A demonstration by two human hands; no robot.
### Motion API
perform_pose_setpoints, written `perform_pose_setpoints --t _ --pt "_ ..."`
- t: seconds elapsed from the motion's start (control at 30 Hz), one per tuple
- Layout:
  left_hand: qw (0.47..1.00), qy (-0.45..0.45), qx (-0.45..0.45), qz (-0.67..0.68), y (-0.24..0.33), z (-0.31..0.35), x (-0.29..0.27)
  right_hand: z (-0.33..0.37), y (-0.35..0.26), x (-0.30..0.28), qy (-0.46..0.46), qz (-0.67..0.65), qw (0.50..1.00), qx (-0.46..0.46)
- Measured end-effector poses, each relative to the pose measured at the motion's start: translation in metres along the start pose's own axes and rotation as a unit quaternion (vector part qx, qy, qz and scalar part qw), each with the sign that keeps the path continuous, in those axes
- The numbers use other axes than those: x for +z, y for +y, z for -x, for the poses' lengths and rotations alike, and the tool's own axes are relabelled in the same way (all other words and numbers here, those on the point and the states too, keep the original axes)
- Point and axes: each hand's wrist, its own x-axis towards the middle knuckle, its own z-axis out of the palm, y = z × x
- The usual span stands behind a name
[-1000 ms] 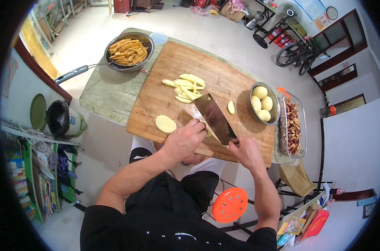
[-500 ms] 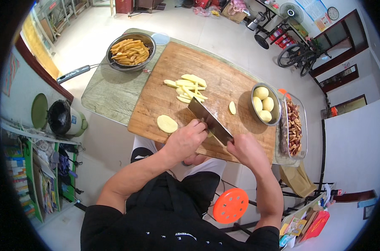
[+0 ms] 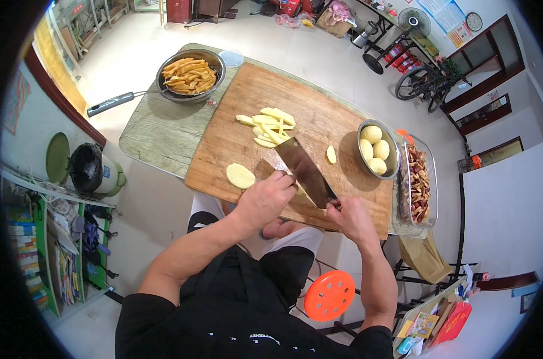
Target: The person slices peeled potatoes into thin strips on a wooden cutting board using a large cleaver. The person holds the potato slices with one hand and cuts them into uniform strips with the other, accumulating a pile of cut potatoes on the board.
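My right hand (image 3: 350, 216) is wrapped round the handle of a cleaver (image 3: 307, 170). The broad dark blade slants up and left over a wooden cutting board (image 3: 223, 125). Close against the blade's left side, the curled fingers of my left hand (image 3: 268, 194) hold a piece of potato (image 3: 306, 194), mostly hidden by the hand and blade. Beyond the blade tip lies a pile of potato strips (image 3: 274, 124). A flat round potato slice (image 3: 241, 176) rests left of my left hand, and a small potato offcut (image 3: 331, 154) right of the blade.
At the board's right stands a steel bowl (image 3: 362, 170) of peeled potatoes, beside a clear tray (image 3: 436, 179) of brown pieces. A long-handled pan (image 3: 218, 90) of yellow-brown strips sits on the table (image 3: 145, 134) at far left. An orange stool (image 3: 329, 295) is below the board.
The cleaver has tilted, showing more of its broad face, and its tip has shifted slightly right. My left hand stays in nearly the same place.
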Motion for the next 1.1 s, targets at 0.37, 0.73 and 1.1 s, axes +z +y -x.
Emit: perform_pose_setpoints --t 0.37,0.73,1.1 --pt "1.000 -0.010 0.003 -0.001 0.001 0.001 0.000 -0.011 -0.020 -0.009 -0.052 0.071 0.996 0.022" --pt "1.000 0.006 -0.014 0.019 0.001 0.001 0.001 0.002 0.003 0.006 0.007 0.023 1.000 0.020" --pt "1.000 0.020 -0.006 0.011 0.000 0.002 0.001 -0.001 -0.012 -0.012 -0.054 0.037 0.998 0.007"
